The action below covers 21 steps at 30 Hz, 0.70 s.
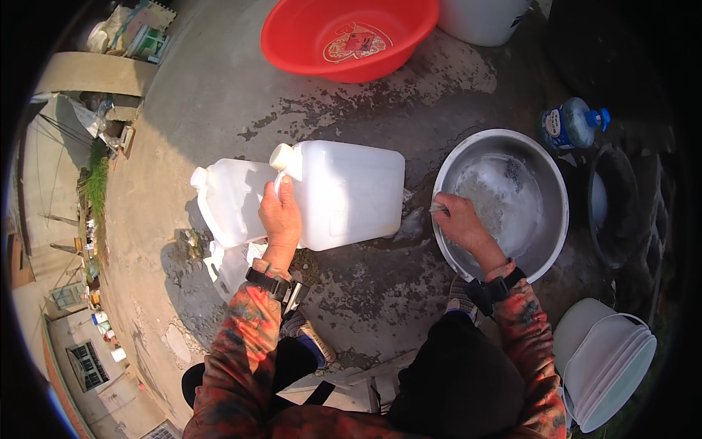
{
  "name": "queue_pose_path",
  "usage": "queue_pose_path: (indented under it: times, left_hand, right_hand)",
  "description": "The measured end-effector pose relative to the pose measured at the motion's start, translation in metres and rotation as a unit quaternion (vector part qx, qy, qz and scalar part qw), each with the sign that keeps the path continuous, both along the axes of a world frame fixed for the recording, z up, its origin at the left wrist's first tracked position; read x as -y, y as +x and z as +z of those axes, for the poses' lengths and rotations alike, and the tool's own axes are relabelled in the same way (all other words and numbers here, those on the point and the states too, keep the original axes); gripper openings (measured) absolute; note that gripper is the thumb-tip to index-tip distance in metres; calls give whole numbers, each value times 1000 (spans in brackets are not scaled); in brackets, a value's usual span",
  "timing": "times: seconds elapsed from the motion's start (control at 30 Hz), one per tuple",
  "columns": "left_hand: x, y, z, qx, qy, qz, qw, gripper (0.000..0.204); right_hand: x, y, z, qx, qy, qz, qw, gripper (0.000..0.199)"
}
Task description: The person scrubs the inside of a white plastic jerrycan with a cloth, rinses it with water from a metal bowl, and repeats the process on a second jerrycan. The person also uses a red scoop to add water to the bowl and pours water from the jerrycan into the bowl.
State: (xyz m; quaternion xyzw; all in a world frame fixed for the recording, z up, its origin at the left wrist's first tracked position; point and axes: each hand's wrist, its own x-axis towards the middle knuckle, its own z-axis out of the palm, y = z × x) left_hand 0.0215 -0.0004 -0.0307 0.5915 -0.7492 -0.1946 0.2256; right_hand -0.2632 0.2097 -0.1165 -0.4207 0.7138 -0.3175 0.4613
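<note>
My left hand (281,218) is closed around the handle of a white plastic jug (355,194) with a cream cap, tilted on the wet ground. Over the left rim of a metal basin (557,190), my right hand (462,221) is closed on a small greyish, wadded piece, perhaps a cloth; most of it is hidden by the fingers. Suds and cloudy water (504,194) fill the basin's bottom. A second white jug (238,201) stands close to the left of the held one, with its own cap and handle.
A red plastic tub (300,55) and a white bucket (479,18) stand at the far side. Right of the basin are a blue pump bottle (570,124) and a dark round tub (614,205). White buckets (603,358) lie tilted at the near right. White scraps (227,267) lie left.
</note>
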Motion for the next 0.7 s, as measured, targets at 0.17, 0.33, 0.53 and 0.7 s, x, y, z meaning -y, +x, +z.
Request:
queue_pose_path:
  times: [0.17, 0.33, 0.53, 0.7]
  left_hand:
    - [-1, -2, 3, -132, 117, -26, 984, 43]
    - [-9, -11, 18, -243, 260, 29, 934, 33]
    - [-10, -11, 28, -223, 242, -2, 944, 23]
    - [-9, -6, 22, -237, 241, 15, 941, 20]
  right_hand:
    - [78, 80, 103, 157, -200, 155, 955, 26]
    - [166, 78, 105, -7, -346, 101, 933, 22]
    - [153, 51, 39, -209, -300, -5, 931, 33]
    - [76, 87, 9, -202, -194, -19, 960, 44]
